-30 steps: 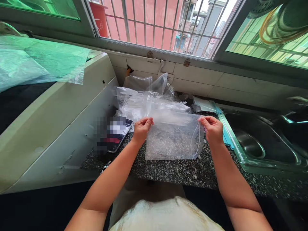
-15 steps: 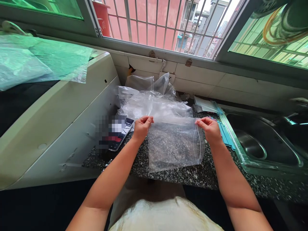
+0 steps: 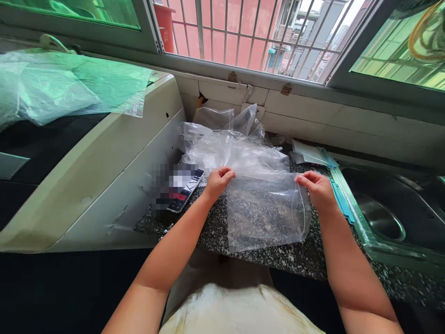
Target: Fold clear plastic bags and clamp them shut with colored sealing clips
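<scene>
A clear plastic bag (image 3: 266,213) hangs spread flat between my two hands, over the front of the speckled counter (image 3: 213,232). My left hand (image 3: 219,182) pinches its upper left corner. Its upper right corner is gripped between the thumb and fingers of my right hand (image 3: 318,188), beside a seam line that runs down that side. Just behind the held bag lies a crumpled heap of clear plastic bags (image 3: 232,148). To the left of my left hand rests a phone (image 3: 186,190), partly blurred out.
A steel sink (image 3: 382,213) is set into the counter on the right, with teal strips (image 3: 342,199) along its edge. At left stands a white appliance (image 3: 139,162) with plastic sheets (image 3: 86,88) on top. A barred window (image 3: 239,32) is behind.
The view has turned slightly left, so everything sits further right in the picture. Both hands keep the same hold on the bag, which stays stretched between them.
</scene>
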`<action>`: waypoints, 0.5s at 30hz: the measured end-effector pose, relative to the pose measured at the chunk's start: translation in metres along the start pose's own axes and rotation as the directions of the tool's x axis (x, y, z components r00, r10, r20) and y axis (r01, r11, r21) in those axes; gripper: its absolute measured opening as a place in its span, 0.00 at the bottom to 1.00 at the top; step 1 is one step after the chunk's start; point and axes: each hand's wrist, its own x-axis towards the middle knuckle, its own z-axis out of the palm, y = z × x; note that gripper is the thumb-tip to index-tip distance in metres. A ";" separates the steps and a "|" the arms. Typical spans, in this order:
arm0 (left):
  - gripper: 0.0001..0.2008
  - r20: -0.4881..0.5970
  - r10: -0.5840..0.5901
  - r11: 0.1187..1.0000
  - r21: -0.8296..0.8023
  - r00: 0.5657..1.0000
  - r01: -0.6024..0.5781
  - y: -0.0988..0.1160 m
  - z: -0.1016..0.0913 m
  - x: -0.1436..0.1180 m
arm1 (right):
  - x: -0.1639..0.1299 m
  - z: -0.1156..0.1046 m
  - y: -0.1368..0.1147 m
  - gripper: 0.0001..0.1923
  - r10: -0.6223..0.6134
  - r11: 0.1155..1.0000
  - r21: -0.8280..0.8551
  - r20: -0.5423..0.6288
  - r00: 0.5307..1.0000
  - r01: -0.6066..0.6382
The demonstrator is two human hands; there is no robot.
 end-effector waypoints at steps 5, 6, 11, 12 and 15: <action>0.16 0.057 -0.017 0.999 0.041 0.998 0.014 -0.001 0.001 -0.001 | 0.000 0.000 0.002 0.10 0.009 1.000 -0.019 -0.006 1.000 -0.009; 0.16 0.066 -0.020 0.998 0.053 0.998 0.017 -0.002 0.001 -0.001 | 0.001 0.000 0.002 0.10 0.011 1.000 -0.019 -0.012 1.000 -0.011; 0.17 0.103 -0.027 0.993 0.113 0.994 0.015 -0.007 0.003 0.000 | 0.003 -0.004 0.003 0.10 0.022 1.000 0.000 -0.040 0.999 -0.022; 0.17 0.126 -0.029 0.992 0.126 0.992 0.013 -0.008 0.003 0.000 | 0.003 -0.006 0.004 0.10 0.022 1.000 -0.004 -0.046 0.999 -0.022; 0.16 0.254 -0.071 0.984 0.177 0.965 0.026 -0.007 0.002 -0.001 | 0.005 -0.011 0.006 0.11 0.005 0.998 -0.054 -0.056 0.998 -0.008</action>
